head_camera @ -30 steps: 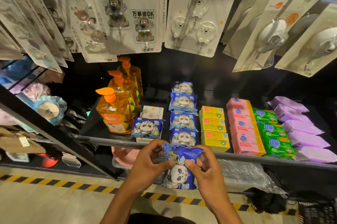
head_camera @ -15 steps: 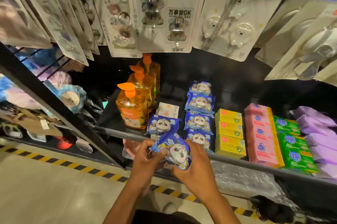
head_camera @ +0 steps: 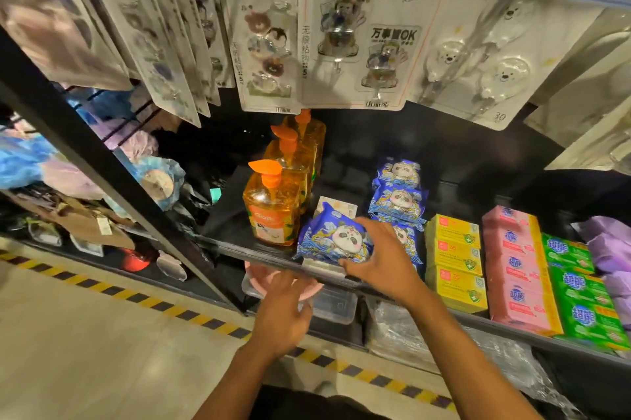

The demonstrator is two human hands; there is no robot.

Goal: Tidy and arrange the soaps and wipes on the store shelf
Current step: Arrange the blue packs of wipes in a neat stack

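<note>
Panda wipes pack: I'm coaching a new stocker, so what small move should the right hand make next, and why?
Probably nudge it back and let go: the right hand grips the panda pack tilted at the front of the shelf beside the orange soap bottle, while the left hand hangs free.

The right hand (head_camera: 379,259) is covering the right end of the blue panda pack (head_camera: 327,238) it's gripping, and it's blocking most of the nearest pack in the panda row (head_camera: 397,201) behind. That gripped pack is hiding nearly all of the white boxes (head_camera: 336,209) beneath it. The left hand (head_camera: 283,310) is smearing with motion blur and masking part of the pink dish (head_camera: 257,274). The front pump bottle (head_camera: 273,211) is screening the two behind it. The purple packs (head_camera: 611,248) are running off the right edge, and the hook cards (head_camera: 355,37) are getting cropped up top. The print on the yellow boxes (head_camera: 456,262) is coming through too small to read.
</note>
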